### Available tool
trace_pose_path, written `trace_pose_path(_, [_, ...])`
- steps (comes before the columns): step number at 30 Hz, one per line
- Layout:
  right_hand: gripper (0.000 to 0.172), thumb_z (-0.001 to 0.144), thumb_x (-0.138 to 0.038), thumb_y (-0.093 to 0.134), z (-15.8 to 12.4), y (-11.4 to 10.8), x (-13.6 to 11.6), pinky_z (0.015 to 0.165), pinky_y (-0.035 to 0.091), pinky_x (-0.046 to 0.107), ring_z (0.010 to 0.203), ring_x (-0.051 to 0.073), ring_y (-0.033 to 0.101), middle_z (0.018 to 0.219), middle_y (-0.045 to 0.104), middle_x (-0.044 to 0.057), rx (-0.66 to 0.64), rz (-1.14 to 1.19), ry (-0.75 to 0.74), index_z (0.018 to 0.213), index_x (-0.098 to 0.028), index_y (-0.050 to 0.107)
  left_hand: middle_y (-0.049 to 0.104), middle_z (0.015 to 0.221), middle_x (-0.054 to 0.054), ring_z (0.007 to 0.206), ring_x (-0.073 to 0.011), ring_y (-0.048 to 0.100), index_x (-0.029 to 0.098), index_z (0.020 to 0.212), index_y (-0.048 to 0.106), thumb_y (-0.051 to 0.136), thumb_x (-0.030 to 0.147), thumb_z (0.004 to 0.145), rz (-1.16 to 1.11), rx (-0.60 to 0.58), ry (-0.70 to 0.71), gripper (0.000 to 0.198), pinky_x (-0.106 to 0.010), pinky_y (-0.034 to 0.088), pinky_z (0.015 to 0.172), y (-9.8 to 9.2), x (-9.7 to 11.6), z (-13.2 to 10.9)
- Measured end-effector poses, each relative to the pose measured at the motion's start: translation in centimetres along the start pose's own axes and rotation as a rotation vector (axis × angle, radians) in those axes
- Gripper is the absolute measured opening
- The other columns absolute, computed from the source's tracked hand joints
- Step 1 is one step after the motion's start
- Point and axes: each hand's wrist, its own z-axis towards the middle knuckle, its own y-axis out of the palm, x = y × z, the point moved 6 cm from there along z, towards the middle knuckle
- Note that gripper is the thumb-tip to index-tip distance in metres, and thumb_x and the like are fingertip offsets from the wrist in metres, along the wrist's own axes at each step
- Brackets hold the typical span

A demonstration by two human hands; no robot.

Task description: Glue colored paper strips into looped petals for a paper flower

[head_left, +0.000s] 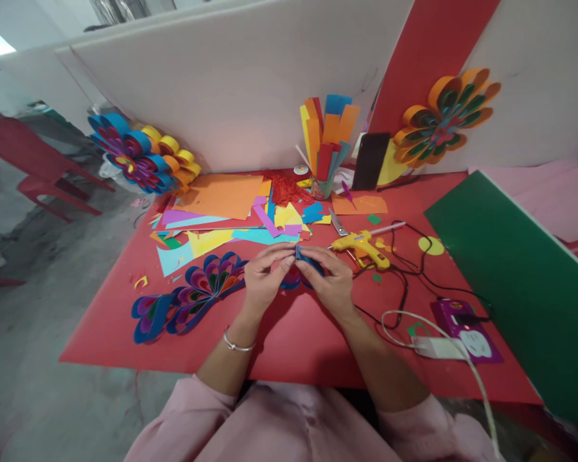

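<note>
Both my hands meet above the red table (pixel 298 340), pinching the end of a looped blue paper petal (pixel 311 260) between thumbs and fingers. My left hand (pixel 264 273), with a silver bangle at the wrist, grips it from the left. From the right, my right hand (pixel 331 276) presses the same end; the petal's purple and blue loops show partly below and between the hands. To the left lies a fan of joined blue, purple, green and orange paper petals (pixel 207 289). A yellow glue gun (pixel 363 249) rests right of my right hand.
Paper sheets and scraps (pixel 216 199) cover the table's back left. A cup of paper strips (pixel 322 186) and a dark phone (pixel 370 160) stand at the back. Cables run to a purple power socket (pixel 462 327); a green board (pixel 515 289) lies right. Finished paper flowers (pixel 132 154) lean behind.
</note>
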Motion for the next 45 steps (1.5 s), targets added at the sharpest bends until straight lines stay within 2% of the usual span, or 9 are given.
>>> trace_pose_path(9, [0.015, 0.096, -0.03, 0.07, 0.0, -0.2, -0.2, 0.094, 0.063, 0.04, 0.099, 0.02, 0.077, 0.105, 0.083, 0.003, -0.009, 0.019, -0.004, 0.105, -0.031, 0.082, 0.083, 0.108, -0.007, 0.103, -0.0207, 0.08, 0.029, 0.101, 0.086, 0.082, 0.027, 0.09, -0.034, 0.0, -0.01, 0.011, -0.04, 0.066, 0.099, 0.0, -0.3, -0.1])
trace_pose_path(19, [0.013, 0.094, -0.028, 0.072, 0.1, -0.2, 0.2, 0.094, 0.064, 0.039, 0.098, 0.02, 0.078, 0.103, 0.083, 0.003, -0.002, 0.018, 0.021, 0.101, -0.03, 0.082, 0.083, 0.11, -0.008, 0.104, -0.0214, 0.079, 0.028, 0.1, 0.086, 0.082, 0.028, 0.09, -0.066, -0.01, -0.048, 0.011, -0.041, 0.066, 0.1, 0.2, -0.6, -0.2])
trace_pose_path(33, [0.014, 0.094, -0.022, 0.073, 0.3, -0.3, 0.0, 0.092, 0.062, 0.033, 0.095, 0.018, 0.078, 0.101, 0.084, 0.003, 0.012, 0.041, -0.024, 0.1, -0.029, 0.083, 0.083, 0.107, -0.007, 0.101, -0.0187, 0.079, 0.03, 0.1, 0.087, 0.082, 0.023, 0.089, -0.079, -0.018, -0.043, 0.014, -0.034, 0.065, 0.097, 0.3, -0.4, -0.2])
trace_pose_path(38, [0.011, 0.094, -0.025, 0.073, 0.3, -0.3, 0.3, 0.091, 0.062, 0.034, 0.094, 0.019, 0.078, 0.1, 0.084, 0.004, 0.006, 0.042, 0.031, 0.099, -0.027, 0.083, 0.082, 0.107, -0.004, 0.101, -0.015, 0.078, 0.033, 0.103, 0.086, 0.081, 0.019, 0.089, -0.064, -0.015, -0.022, 0.02, -0.028, 0.063, 0.097, 0.2, -0.4, -0.2])
trace_pose_path(45, [0.012, 0.093, -0.026, 0.074, 0.1, -0.3, 0.7, 0.086, 0.061, 0.032, 0.091, 0.018, 0.077, 0.099, 0.083, 0.002, 0.009, 0.044, 0.066, 0.101, -0.028, 0.083, 0.082, 0.105, -0.005, 0.099, -0.0162, 0.078, 0.03, 0.102, 0.087, 0.082, 0.021, 0.089, -0.055, -0.011, -0.026, 0.016, -0.029, 0.064, 0.095, 0.3, -0.4, -0.2])
